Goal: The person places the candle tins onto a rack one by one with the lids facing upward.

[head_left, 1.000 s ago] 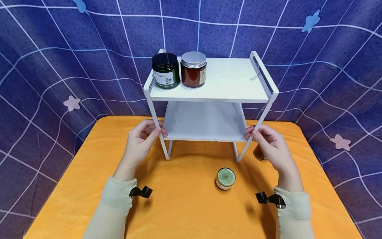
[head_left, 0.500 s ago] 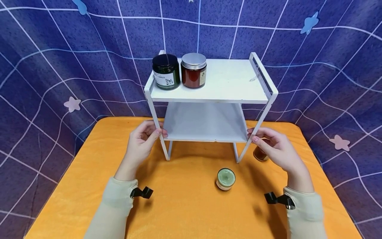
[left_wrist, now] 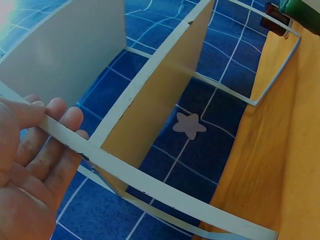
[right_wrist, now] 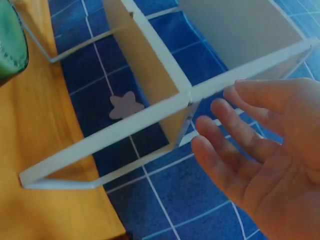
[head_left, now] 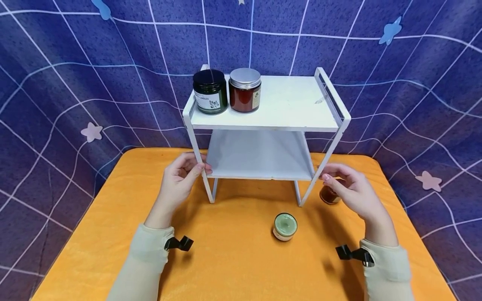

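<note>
A white two-tier shelf rack [head_left: 290, 102] stands on the orange cloth, its lower shelf bare. My left hand [head_left: 180, 177] pinches the left front leg between thumb and fingers; the left wrist view shows the thumb pressed on the white bar [left_wrist: 65, 134]. Beside the right front leg, my right hand [head_left: 350, 186] has loosely bent fingers, and the right wrist view shows nothing in its grasp. Two lidded candle jars sit at the upper shelf's left: a dark green one [head_left: 210, 92] with a black lid and an amber one [head_left: 244, 91] with a silver lid.
A small lidless green candle [head_left: 285, 226] stands on the orange cloth [head_left: 233, 251] in front of the rack. Partly behind my right hand is a small amber jar [head_left: 329, 195]. A blue curtain [head_left: 278, 37] with white lines hangs right behind the rack.
My right hand has let go of the right front leg and drawn slightly away to the right. My left hand keeps its hold on the left leg, and the rack stands in place.
</note>
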A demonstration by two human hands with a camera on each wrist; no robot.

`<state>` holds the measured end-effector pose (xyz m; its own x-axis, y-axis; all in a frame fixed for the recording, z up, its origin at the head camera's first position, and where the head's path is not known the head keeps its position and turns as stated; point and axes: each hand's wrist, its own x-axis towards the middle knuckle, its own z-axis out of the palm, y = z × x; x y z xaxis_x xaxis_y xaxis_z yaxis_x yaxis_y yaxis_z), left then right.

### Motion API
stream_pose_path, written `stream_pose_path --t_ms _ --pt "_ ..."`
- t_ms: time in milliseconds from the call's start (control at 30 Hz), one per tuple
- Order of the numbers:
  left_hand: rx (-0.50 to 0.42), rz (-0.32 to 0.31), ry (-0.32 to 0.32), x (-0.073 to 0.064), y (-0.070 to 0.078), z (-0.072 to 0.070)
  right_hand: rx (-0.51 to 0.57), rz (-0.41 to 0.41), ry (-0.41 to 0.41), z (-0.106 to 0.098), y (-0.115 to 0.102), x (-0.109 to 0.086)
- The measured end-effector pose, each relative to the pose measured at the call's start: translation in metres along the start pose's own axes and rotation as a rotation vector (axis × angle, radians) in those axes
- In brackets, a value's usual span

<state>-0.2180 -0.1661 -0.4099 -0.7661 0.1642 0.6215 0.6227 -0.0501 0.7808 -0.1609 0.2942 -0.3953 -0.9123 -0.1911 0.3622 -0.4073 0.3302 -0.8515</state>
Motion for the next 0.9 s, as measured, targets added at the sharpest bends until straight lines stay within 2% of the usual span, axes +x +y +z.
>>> stream_pose_path --t_ms 200,433,633,900 --pt "0.001 0.002 -0.001 -0.001 -0.001 -0.001 -0.057 0.062 0.066 -0.008 0.014 -0.006" --pt "0.023 -0.015 0.005 -0.002 0.0 -0.001 -0.147 0.088 0.178 -0.018 0.036 -0.01" --pt "0.016 -0.013 -0.003 -0.002 0.0 -0.002 -0.211 0.104 0.218 -0.026 0.058 -0.015" --pt "0.011 -0.009 -0.006 -0.002 -0.001 -0.002 -0.127 0.152 0.209 -0.029 0.092 -0.02"
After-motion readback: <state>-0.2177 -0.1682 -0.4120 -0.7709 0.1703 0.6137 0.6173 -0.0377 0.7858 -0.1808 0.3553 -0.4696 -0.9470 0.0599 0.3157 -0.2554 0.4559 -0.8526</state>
